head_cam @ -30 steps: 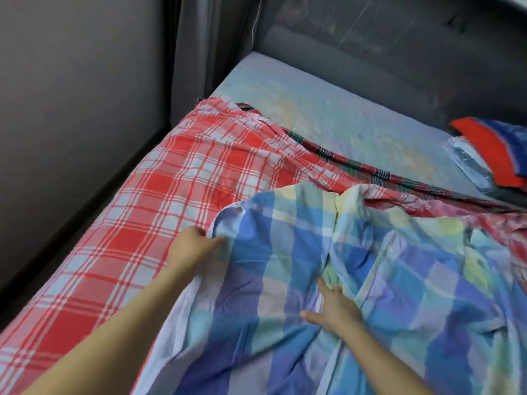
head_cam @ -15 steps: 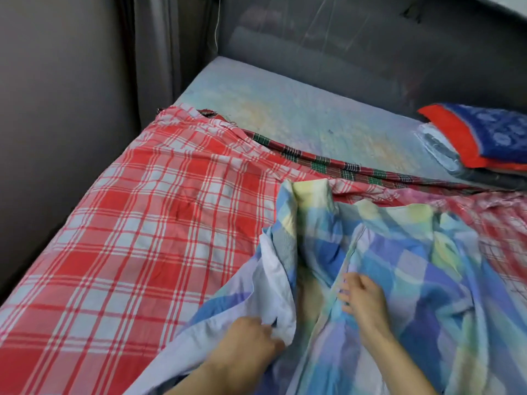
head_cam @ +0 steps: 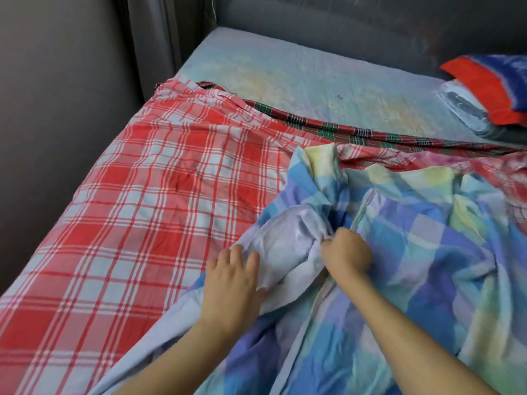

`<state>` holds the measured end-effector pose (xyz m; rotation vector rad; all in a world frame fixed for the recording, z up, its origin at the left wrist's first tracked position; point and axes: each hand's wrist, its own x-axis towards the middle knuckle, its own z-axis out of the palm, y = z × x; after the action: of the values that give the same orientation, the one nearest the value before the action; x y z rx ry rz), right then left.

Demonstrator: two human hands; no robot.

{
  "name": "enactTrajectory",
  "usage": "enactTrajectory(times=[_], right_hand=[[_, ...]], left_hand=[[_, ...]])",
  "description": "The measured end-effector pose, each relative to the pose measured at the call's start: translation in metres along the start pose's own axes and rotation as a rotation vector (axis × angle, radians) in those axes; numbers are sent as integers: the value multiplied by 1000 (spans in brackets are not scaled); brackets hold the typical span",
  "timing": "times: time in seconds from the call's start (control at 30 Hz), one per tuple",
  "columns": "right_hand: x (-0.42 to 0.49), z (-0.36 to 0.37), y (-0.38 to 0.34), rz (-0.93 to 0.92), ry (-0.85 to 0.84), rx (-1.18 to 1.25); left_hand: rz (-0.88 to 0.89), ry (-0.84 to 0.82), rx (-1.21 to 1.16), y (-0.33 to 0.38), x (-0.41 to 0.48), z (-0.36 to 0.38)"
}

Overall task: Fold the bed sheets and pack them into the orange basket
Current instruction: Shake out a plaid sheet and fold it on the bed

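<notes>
Head-worn wide-angle view, facing forward and down along the mattress (head_cam: 285, 75) toward what seems a padded headboard (head_cam: 342, 29). Close range: left hand (head_cam: 231, 280) and right hand (head_cam: 346, 252) on the blue checked sheet (head_cam: 427, 252), lower centre.

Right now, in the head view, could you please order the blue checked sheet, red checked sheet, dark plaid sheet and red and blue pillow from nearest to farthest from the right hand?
1. blue checked sheet: gripped by the right hand itself.
2. red checked sheet: spread to the left and beyond.
3. dark plaid sheet: a strip farther back.
4. red and blue pillow: far right corner.
</notes>
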<state>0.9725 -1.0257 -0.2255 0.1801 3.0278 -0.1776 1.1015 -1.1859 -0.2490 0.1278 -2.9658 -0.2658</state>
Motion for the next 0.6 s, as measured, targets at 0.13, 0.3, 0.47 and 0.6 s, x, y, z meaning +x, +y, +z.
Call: enactTrajectory(times=[0.13,0.3,0.47,0.6], right_hand=[[-20,2,60,281,-200,331],[-33,-13,49,169,-86,389],[-20,-23,15,-11,75,154],[20,-37,17,21,-50,170]], left_hand=[[-29,-165,11,-8,-1,7],[76,-82,-32,-7,-2,8],[136,-45,-57,-4,-7,6],[131,-92,-92,-14,-14,0]])
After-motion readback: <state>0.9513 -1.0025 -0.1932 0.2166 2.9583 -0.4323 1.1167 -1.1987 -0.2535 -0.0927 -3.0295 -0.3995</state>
